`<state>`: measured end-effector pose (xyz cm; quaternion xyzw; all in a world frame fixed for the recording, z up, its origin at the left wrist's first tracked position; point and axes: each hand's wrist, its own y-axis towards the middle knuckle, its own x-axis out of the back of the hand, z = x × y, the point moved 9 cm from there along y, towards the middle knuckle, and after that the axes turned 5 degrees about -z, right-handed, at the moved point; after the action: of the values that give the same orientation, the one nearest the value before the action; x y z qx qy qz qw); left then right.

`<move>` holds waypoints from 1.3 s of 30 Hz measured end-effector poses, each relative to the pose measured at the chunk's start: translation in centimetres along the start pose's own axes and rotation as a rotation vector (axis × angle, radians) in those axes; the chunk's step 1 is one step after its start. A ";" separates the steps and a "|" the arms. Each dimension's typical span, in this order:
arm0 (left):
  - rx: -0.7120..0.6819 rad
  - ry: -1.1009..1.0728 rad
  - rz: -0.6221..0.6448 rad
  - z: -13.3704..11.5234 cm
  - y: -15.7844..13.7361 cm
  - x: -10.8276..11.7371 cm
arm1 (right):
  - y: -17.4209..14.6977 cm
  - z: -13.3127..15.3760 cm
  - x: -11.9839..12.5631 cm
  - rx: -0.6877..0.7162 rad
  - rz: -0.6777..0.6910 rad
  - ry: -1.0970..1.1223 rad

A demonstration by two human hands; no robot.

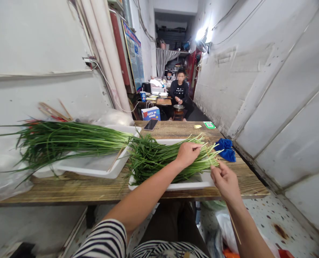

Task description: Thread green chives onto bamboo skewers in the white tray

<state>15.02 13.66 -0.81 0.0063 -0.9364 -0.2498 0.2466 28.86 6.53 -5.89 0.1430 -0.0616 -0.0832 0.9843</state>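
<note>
Chives (159,157): a long loose bundle lying in the nearer white tray (175,186), leafy tops to the left, pale stem ends to the right, between and beneath the person's hands.

Left hand (188,154): reaches across the top of the bundle near the stem ends; thumb and fingers are pinched narrow on a thin tan strand (208,152).

Right hand (226,179): just beside the stem ends at the tray's right end; fingers curled, thumb and forefinger closed on the strand.

Strand: runs across the pale stems between the two hands; a thin straight length (233,225) also hangs below the right hand, and whether it is the same piece cannot be told.

Second tray (113,174): white, to the left, carrying a larger pile of greens (78,138) whose long tips overhang its left end.

Tabletop (94,190): brown wood; behind the trays lie a phone (151,124), a small pale-yellow piece (197,126) and a green-and-white code card (209,124), with a crumpled blue cloth (226,150) to the right.

Beyond the table: a seated person in dark clothes (179,91), hands above a metal bowl (178,106); a blue-and-white paper bag (151,114) stands to one side.
</note>
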 end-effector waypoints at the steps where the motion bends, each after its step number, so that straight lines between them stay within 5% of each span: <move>1: -0.006 -0.001 0.002 0.0 0.0 0.0 | 0.0 0.0 0.1 -0.003 -0.003 -0.006; 26: -0.123 0.048 0.062 -0.4 -0.1 -0.6 | 0.0 0.1 -0.3 0.000 0.009 0.050; 33: -0.370 0.007 0.389 -2.6 -1.8 -2.6 | -0.3 0.1 0.4 -0.044 -0.122 0.087; 39: -0.149 0.258 0.075 0.5 0.3 0.5 | -0.3 0.3 0.1 -0.047 -0.080 0.078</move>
<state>14.38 14.09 -0.80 -0.0146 -0.8754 -0.3062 0.3738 28.87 6.16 -5.69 0.1252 -0.0156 -0.1181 0.9850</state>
